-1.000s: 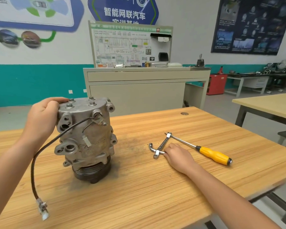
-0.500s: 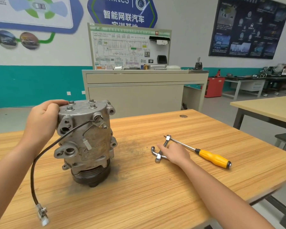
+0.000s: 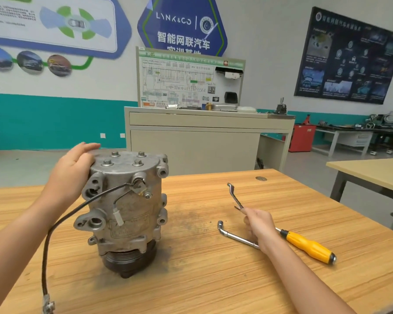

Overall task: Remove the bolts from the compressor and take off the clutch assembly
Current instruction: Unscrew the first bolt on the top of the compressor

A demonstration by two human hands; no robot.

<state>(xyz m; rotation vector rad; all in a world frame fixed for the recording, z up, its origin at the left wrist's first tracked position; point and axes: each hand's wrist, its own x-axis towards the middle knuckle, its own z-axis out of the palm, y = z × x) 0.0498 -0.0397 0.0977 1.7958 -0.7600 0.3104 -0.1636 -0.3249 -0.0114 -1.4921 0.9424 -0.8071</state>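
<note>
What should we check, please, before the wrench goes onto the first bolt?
1. Compressor upright on the table: ok.
2. Left hand holds its top edge: ok.
3. Wrench gripped in the right hand, off the table: ok.
4. Four top bolts uncovered: ok.
5. Wrench fits the bolt heads: cannot tell.
6. Clutch reachable: not ok; it faces down beneath the body.
</note>
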